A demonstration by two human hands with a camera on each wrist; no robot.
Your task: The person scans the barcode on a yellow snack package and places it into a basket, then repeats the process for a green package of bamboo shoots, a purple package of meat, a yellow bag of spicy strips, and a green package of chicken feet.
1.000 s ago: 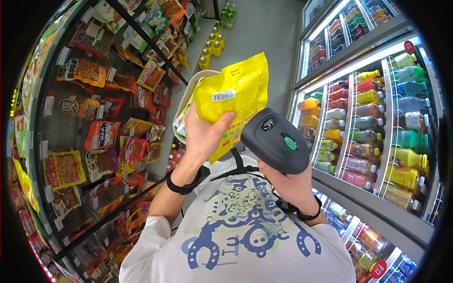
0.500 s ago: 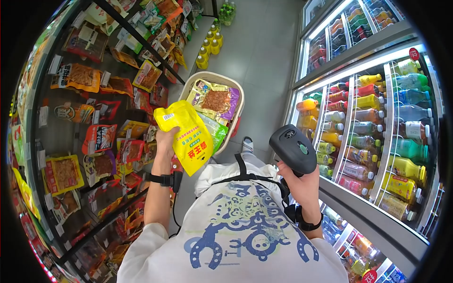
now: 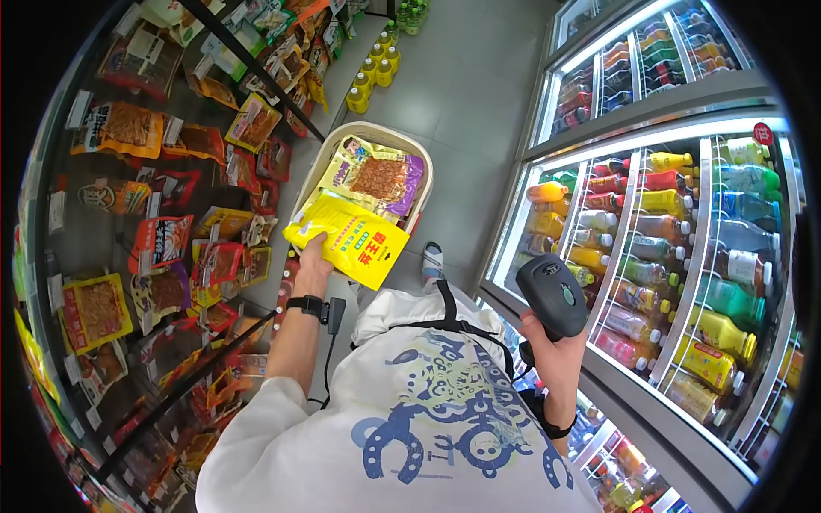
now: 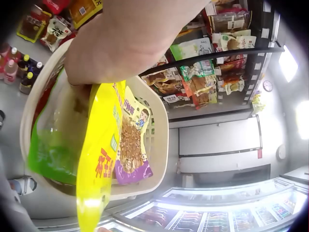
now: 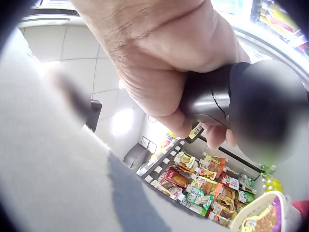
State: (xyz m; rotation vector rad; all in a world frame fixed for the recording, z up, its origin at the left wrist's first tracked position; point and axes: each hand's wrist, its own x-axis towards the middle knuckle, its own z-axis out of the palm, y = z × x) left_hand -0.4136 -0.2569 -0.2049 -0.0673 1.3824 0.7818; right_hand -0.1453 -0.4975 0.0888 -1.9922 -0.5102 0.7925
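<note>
My left hand (image 3: 314, 257) pinches a yellow snack pouch (image 3: 359, 248) with red and green print by its edge, over the near part of a cream basket (image 3: 426, 175). In the left wrist view the pouch (image 4: 100, 150) is seen nearly edge-on. Inside the basket lie a cream and purple snack packet (image 3: 380, 178) and a green-edged clear packet (image 4: 53, 140). My right hand (image 3: 556, 335) grips a black handheld barcode scanner (image 3: 552, 293) by its handle, out to the right near the fridge doors. In the right wrist view my fingers curl round the dark handle (image 5: 207, 96).
Hanging snack packets (image 3: 117, 128) fill the rack on the left. Lit drink fridges (image 3: 650, 248) line the right side. Yellow-capped bottles (image 3: 373, 70) stand on the grey floor (image 3: 462, 94) beyond the basket. One sandalled foot (image 3: 433, 259) shows just right of the basket.
My left hand has brought the yellow pouch down and left, from in front of my chest to over the basket. My right hand has moved the scanner right and away from the pouch.
</note>
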